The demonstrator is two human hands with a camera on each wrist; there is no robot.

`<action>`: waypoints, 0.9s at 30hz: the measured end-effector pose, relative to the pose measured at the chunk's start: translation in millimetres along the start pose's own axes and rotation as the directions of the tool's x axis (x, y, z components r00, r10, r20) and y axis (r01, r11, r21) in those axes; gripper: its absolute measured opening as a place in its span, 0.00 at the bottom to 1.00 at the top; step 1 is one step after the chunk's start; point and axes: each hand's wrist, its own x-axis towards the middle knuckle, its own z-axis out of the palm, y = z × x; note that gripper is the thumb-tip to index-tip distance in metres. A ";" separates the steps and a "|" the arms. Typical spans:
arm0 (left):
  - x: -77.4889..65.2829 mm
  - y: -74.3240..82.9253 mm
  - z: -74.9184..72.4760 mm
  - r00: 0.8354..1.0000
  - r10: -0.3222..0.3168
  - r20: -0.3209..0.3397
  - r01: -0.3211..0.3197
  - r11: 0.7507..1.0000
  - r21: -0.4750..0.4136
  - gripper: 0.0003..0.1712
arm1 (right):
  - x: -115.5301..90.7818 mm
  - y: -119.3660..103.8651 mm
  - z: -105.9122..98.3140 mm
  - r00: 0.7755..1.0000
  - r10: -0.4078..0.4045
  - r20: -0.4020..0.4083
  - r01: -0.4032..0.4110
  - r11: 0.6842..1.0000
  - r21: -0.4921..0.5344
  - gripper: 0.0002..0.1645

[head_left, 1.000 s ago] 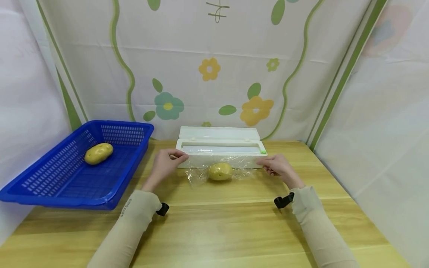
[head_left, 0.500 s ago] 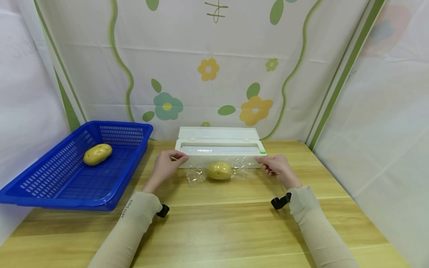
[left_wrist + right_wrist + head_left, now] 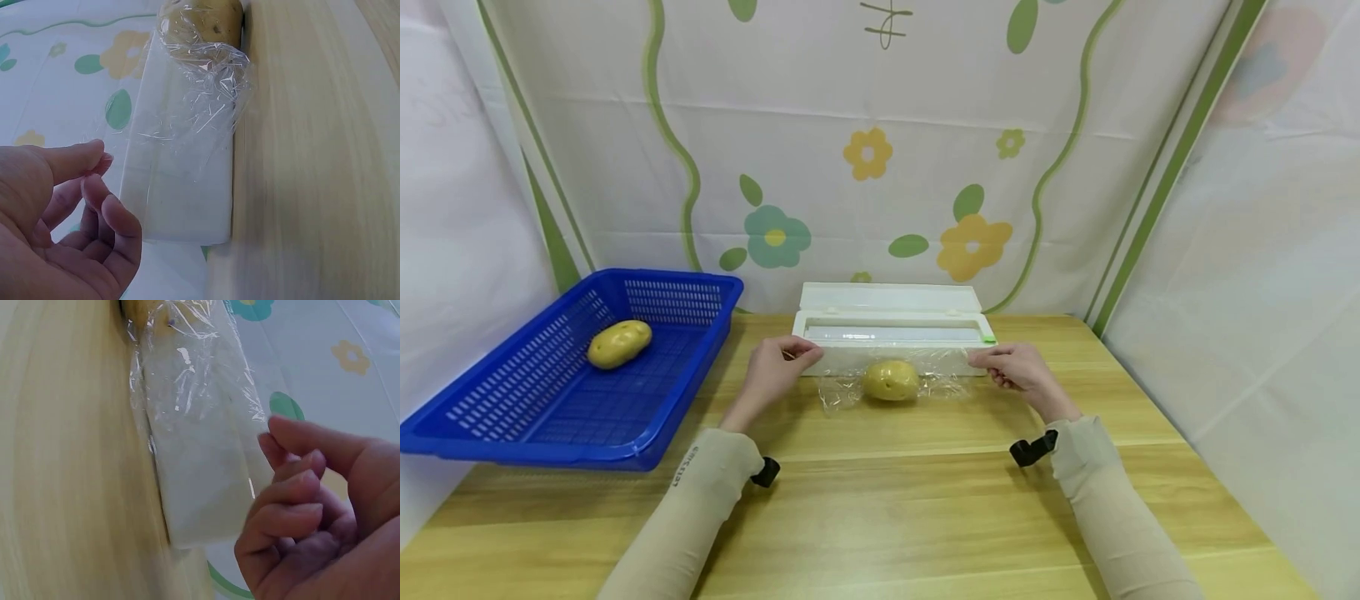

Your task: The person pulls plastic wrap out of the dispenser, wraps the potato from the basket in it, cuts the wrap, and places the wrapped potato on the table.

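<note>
A potato (image 3: pixel 891 381) lies partly covered by a crumpled sheet of clear cling film (image 3: pixel 215 87), right in front of a white cling film dispenser box (image 3: pixel 895 320). The box's lid (image 3: pixel 887 297) stands raised at the back. At the box's left front corner, my left hand (image 3: pixel 769 372) pinches the film's edge between thumb and index finger. My right hand (image 3: pixel 1021 373) pinches the film's other side at the right front corner. Between both hands the film stretches over the box front, showing as shiny creases in the right wrist view. A green slider (image 3: pixel 988 339) sits at the box's right end.
On the left stands a blue plastic basket (image 3: pixel 647 454) with another potato (image 3: pixel 619 344) inside. A flower-printed cloth (image 3: pixel 715 142) hangs behind the box, with more white cloth at both sides. Everything rests on a wooden table (image 3: pixel 880 517).
Both hands keep their pinch on the film, with the fingertips drawn very slightly inward. The box and the potato stay nearly where they were.
</note>
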 end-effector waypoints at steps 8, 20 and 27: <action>-1.0 0.2 1.5 0.998 -0.036 0.043 0.039 0.997 -0.073 0.11 | -0.8 -2.6 -1.2 0.998 -0.008 0.060 -0.003 0.985 0.170 0.24; 1.5 -1.8 -0.4 0.984 -0.149 0.098 0.169 0.954 -0.247 0.11 | -3.3 -4.5 -6.0 0.987 -0.037 0.159 -0.028 0.920 0.390 0.17; 1.9 1.4 -3.7 0.972 -0.191 0.139 0.228 0.912 -0.341 0.16 | -3.9 -5.6 -9.3 0.979 -0.032 0.201 -0.057 0.904 0.423 0.12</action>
